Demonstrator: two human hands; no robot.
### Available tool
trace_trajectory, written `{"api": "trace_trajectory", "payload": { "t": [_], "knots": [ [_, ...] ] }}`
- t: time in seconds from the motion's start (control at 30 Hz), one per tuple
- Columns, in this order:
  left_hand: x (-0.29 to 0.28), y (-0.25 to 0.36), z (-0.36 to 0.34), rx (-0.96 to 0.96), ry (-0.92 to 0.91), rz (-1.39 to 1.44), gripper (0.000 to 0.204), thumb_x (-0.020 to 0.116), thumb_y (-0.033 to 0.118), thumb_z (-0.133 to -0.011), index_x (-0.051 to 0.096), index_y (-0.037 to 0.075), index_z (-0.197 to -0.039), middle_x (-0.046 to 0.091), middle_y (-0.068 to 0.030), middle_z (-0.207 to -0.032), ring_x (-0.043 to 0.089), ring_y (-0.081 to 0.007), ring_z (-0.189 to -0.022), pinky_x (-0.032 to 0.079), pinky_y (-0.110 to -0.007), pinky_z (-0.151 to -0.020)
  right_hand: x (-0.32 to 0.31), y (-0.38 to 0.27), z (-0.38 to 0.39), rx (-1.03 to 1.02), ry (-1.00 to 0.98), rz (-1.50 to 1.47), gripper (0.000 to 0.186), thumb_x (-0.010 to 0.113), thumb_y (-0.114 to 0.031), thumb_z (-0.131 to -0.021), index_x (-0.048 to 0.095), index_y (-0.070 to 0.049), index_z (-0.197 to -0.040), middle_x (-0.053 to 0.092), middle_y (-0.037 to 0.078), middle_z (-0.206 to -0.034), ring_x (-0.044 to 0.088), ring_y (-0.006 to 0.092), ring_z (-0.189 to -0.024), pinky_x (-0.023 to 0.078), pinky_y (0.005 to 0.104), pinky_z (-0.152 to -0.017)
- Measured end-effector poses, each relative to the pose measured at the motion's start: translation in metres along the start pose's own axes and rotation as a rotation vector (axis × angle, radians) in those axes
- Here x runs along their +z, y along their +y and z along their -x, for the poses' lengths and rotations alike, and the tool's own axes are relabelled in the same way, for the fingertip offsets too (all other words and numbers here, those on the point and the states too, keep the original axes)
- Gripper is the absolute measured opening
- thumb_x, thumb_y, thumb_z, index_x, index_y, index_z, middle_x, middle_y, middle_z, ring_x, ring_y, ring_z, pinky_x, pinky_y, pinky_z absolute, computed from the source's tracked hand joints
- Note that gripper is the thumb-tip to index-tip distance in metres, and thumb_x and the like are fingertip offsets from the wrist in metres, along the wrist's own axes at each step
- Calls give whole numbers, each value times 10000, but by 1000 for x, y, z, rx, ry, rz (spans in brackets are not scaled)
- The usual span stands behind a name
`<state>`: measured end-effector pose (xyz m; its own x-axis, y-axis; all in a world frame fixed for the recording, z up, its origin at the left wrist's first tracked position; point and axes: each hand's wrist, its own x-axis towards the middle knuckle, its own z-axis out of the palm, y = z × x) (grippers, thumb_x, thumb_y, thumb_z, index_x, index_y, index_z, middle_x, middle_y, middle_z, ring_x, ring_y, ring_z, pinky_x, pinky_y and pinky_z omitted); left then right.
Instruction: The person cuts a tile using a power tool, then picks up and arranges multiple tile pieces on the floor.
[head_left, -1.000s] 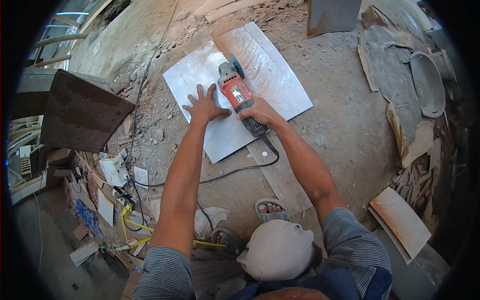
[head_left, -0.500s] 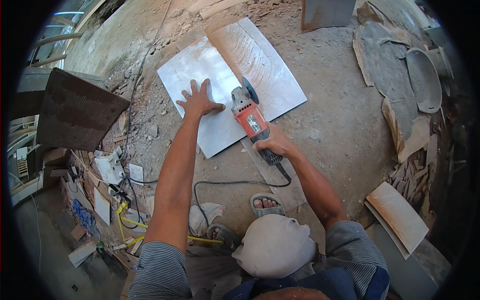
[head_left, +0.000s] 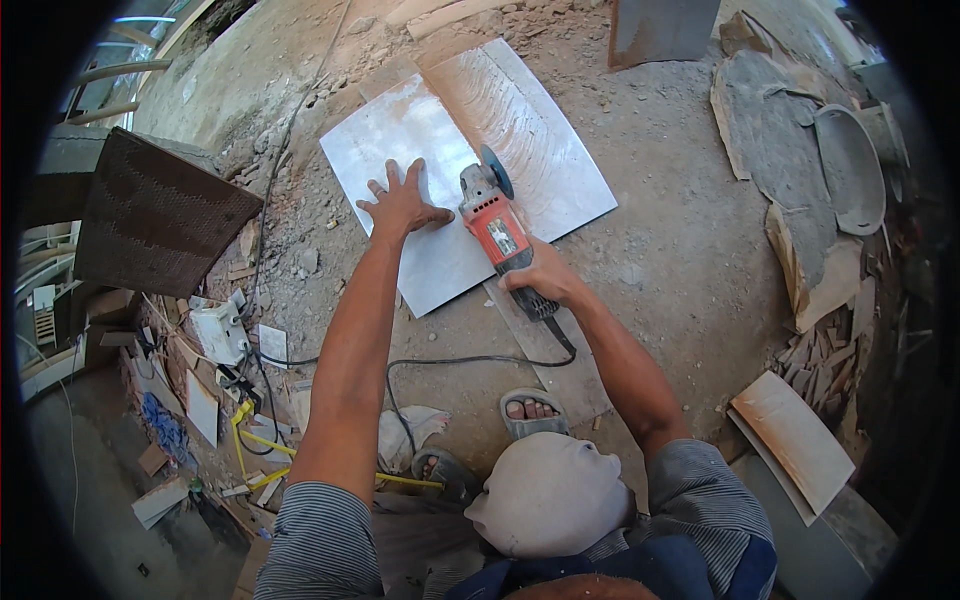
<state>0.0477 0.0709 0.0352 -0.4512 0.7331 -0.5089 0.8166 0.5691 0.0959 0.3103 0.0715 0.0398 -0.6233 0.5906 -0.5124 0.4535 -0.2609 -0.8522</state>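
Note:
A large pale tile (head_left: 432,278) lies on the dirt floor in front of me, its right half streaked with reddish dust from a line near the middle. My left hand (head_left: 402,208) rests on the tile's left half with fingers spread. Wrapped around the dark rear body of a red and grey angle grinder (head_left: 492,225) is my right hand (head_left: 547,277). The grinder's thin disc (head_left: 497,172) stands edge-on over the dusty line; whether it touches the tile I cannot tell. A black power cord (head_left: 470,358) trails from the grinder's rear toward the left.
A white socket box (head_left: 220,333) with cables sits left among tile scraps. A brown textured panel (head_left: 165,220) leans at the left. Cut tiles (head_left: 795,440) lie at the right, below torn sheeting and a grey basin (head_left: 850,170). My sandalled foot (head_left: 532,410) is close to the cord.
The grinder has shifted slightly away from me and to the left over the tile. My left hand keeps its place on the tile. The whole view has shifted a little.

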Motion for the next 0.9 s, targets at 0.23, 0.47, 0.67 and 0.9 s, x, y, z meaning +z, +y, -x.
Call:
{"api": "trace_trajectory", "payload": {
  "t": [0.23, 0.47, 0.67, 0.9],
  "knots": [
    [1, 5, 0, -4, -9, 6, 1202, 818, 580, -502, 212, 330, -1509, 83, -137, -1598, 166, -529, -1397, 177, -733, -1050, -4, -18, -30, -27, -16, -84, 667, 770, -212, -593, 535, 45, -1161, 625, 131, -964, 597, 216, -833, 477, 307, -793],
    [0, 0, -2, -6, 2, -20, 1210, 818, 592, -501, 204, 332, -1511, 75, -140, -1598, 173, -538, -1390, 187, -737, -1046, -4, 0, 17, 36, 1, 77, 661, 774, -247, -585, 562, 32, -1145, 646, 151, -985, 604, 231, -894, 469, 327, -823],
    [2, 2, -3, 10, 4, -13, 1212, 823, 591, -501, 205, 332, -1511, 73, -149, -1597, 166, -548, -1387, 184, -743, -1041, -6, 29, 58, 67, 7, 87, 675, 771, -271, -553, 585, 5, -1140, 651, 150, -1006, 618, 256, -907, 472, 338, -836],
    [1, 1, -1, 0, 0, -5, 1193, 826, 580, -510, 222, 327, -1507, 82, -155, -1596, 153, -555, -1387, 180, -747, -1041, -2, 32, 65, 78, -18, 49, 668, 760, -275, -555, 587, 2, -1138, 649, 142, -1001, 616, 254, -905, 472, 333, -838]
  ]
}}
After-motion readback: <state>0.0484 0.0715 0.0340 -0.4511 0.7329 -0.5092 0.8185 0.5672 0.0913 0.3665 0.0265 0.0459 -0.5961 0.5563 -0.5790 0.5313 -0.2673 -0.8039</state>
